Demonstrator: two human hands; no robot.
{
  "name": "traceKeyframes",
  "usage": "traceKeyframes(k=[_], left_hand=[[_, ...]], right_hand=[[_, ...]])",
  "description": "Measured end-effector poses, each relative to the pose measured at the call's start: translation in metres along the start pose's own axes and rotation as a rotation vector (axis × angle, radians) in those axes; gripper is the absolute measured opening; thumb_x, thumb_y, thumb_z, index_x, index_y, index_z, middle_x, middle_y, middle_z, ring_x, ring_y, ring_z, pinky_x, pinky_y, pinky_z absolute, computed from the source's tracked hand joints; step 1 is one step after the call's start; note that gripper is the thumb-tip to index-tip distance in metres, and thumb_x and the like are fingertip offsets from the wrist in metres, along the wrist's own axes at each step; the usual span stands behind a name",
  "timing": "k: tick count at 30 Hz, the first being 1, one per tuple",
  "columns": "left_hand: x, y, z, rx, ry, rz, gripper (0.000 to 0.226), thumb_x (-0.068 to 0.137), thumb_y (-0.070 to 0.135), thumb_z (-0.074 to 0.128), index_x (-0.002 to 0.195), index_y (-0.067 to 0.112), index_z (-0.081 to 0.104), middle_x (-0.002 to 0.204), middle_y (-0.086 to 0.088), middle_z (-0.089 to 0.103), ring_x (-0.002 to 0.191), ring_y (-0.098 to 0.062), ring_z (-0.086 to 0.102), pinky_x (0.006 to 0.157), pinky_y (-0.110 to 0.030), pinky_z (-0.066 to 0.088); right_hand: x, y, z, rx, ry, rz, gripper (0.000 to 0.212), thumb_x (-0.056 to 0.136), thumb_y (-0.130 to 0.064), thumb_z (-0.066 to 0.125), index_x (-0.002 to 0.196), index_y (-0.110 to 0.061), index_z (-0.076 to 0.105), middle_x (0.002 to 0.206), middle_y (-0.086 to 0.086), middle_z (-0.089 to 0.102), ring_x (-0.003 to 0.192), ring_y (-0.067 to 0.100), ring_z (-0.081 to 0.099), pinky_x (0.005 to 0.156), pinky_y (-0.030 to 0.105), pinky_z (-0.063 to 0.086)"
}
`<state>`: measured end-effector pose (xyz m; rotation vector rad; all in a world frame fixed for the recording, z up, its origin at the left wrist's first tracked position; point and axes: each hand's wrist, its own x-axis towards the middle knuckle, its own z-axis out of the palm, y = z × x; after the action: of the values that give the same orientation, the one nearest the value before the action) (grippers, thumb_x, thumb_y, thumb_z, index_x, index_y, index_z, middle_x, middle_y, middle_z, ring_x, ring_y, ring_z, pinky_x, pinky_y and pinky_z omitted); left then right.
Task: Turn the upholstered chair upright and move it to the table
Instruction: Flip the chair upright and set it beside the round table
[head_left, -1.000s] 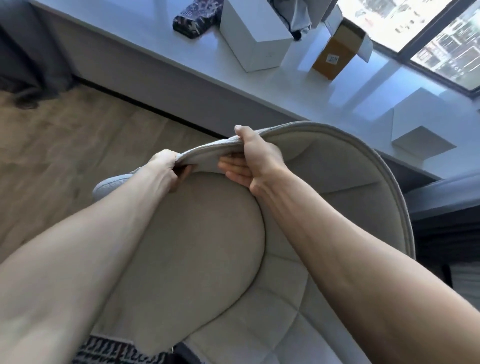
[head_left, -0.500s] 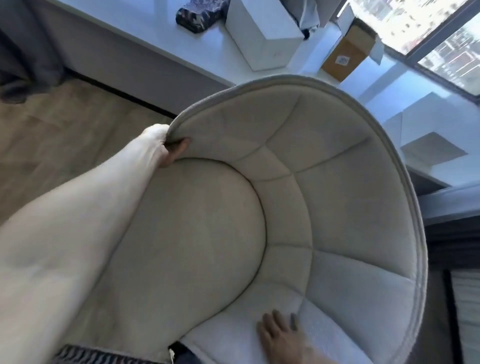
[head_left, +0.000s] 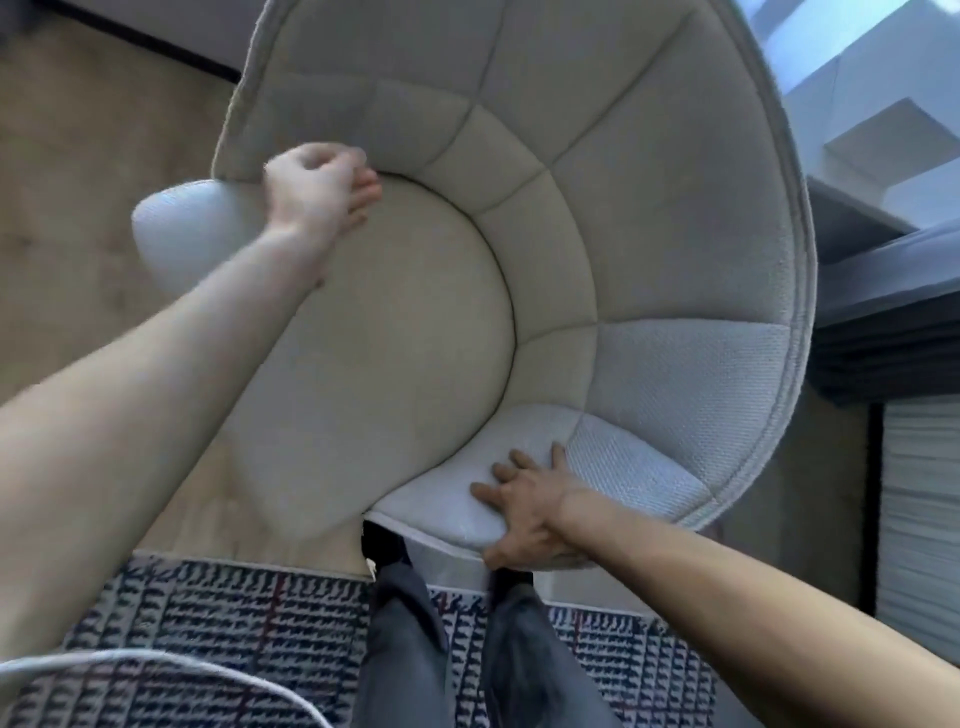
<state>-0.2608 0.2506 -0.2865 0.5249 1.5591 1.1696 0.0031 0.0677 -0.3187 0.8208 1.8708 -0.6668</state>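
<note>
The upholstered chair (head_left: 649, 223) is a cream, quilted shell chair with a round seat cushion, and it fills most of the view just in front of my legs. My left hand (head_left: 317, 192) is closed on the far-left end of the backrest rim, beside the seat. Down at the near end of the rim, my right hand (head_left: 524, 514) clasps the padded edge, with fingers spread on top and thumb underneath. The chair's legs are hidden under the seat. No table can be seen.
A patterned dark-and-white rug (head_left: 234, 639) lies under my feet, with wood floor (head_left: 78, 208) to the left. A white window ledge (head_left: 883, 130) and dark furniture (head_left: 883, 332) stand at the right. A white curved rim (head_left: 156, 670) shows at the bottom left.
The chair has swung up and toward me and fills more of the view. My right hand left the top of the rim and now grips its near end. My left hand kept its hold.
</note>
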Motion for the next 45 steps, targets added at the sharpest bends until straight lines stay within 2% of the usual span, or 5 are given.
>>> traceKeyframes(k=[4, 12, 18, 29, 45], left_hand=[[-0.096, -0.096, 0.008, 0.515, -0.305, 0.316, 0.010, 0.085, 0.009, 0.068, 0.094, 0.013, 0.073, 0.090, -0.007, 0.071, 0.072, 0.003, 0.062, 0.075, -0.017, 0.051], [-0.173, -0.192, -0.035, 0.688, -0.673, 0.029, 0.080, 0.069, -0.003, 0.046, 0.144, 0.025, 0.040, 0.144, 0.010, 0.048, 0.134, -0.002, 0.041, 0.115, -0.025, 0.032], [-0.150, -0.223, -0.038, 0.943, -0.476, 0.117, 0.066, 0.072, 0.040, 0.068, 0.134, 0.032, 0.047, 0.131, 0.006, 0.061, 0.118, -0.018, 0.057, 0.093, -0.035, 0.049], [-0.142, -0.212, -0.032, 1.116, -0.537, 0.261, 0.049, 0.074, 0.010, 0.047, 0.117, 0.030, 0.059, 0.110, -0.005, 0.072, 0.104, -0.032, 0.063, 0.078, -0.038, 0.050], [-0.053, -0.133, -0.234, 1.188, -0.257, 0.396, 0.019, 0.077, 0.029, 0.056, 0.090, 0.019, 0.065, 0.093, -0.009, 0.074, 0.093, -0.035, 0.066, 0.070, -0.041, 0.050]], right_hand=[[0.003, -0.001, -0.024, 0.054, -0.030, 0.011, 0.086, 0.068, -0.074, 0.044, 0.143, -0.032, 0.036, 0.149, 0.007, 0.038, 0.139, 0.033, 0.024, 0.101, 0.074, 0.008], [0.021, -0.006, -0.095, 0.159, -0.048, 0.084, 0.080, 0.061, -0.067, 0.062, 0.134, -0.037, 0.052, 0.136, -0.001, 0.056, 0.123, 0.028, 0.049, 0.103, 0.062, 0.027], [0.021, -0.011, -0.116, 0.173, -0.022, 0.066, 0.076, 0.060, -0.066, 0.066, 0.127, -0.030, 0.061, 0.126, 0.002, 0.063, 0.106, 0.024, 0.059, 0.091, 0.038, 0.050], [-0.034, -0.024, -0.090, -0.351, 0.453, -0.057, 0.024, 0.089, -0.012, 0.055, 0.111, -0.011, 0.064, 0.110, 0.008, 0.069, 0.097, 0.029, 0.065, 0.065, 0.032, 0.036], [0.020, -0.194, -0.224, -0.328, 0.627, -0.088, 0.020, 0.085, -0.010, 0.054, 0.102, -0.010, 0.066, 0.102, 0.012, 0.069, 0.093, 0.035, 0.065, 0.063, 0.031, 0.033]])
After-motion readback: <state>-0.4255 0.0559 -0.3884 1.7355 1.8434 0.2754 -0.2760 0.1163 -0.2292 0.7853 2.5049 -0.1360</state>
